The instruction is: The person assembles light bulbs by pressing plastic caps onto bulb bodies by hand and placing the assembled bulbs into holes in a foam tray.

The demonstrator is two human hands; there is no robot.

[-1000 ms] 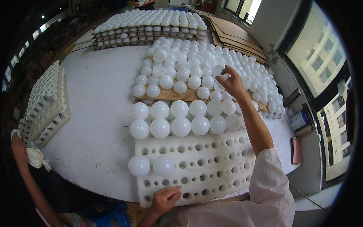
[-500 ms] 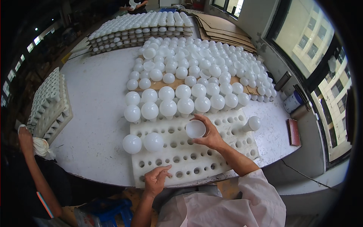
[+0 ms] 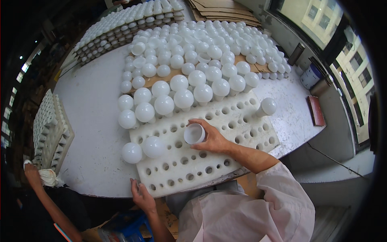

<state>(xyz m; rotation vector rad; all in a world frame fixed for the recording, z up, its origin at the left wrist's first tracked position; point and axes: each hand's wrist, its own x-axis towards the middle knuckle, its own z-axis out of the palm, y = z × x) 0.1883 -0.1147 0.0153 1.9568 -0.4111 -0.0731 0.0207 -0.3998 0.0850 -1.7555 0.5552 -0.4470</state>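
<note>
Nearest the person, the left hand (image 3: 142,196) rests with fingers loosely spread on the front edge of the white foam tray (image 3: 225,147), holding nothing. Farther in, the right hand (image 3: 211,139) grips a white bulb cover (image 3: 194,133) over the middle of the tray, its open mouth facing the camera. Two covers (image 3: 143,149) stand at the tray's left end and a row (image 3: 189,94) along its far edge. Beyond, loose bulb covers (image 3: 209,40) crowd the white desk (image 3: 94,105), with stacked filled trays (image 3: 129,22) behind.
</note>
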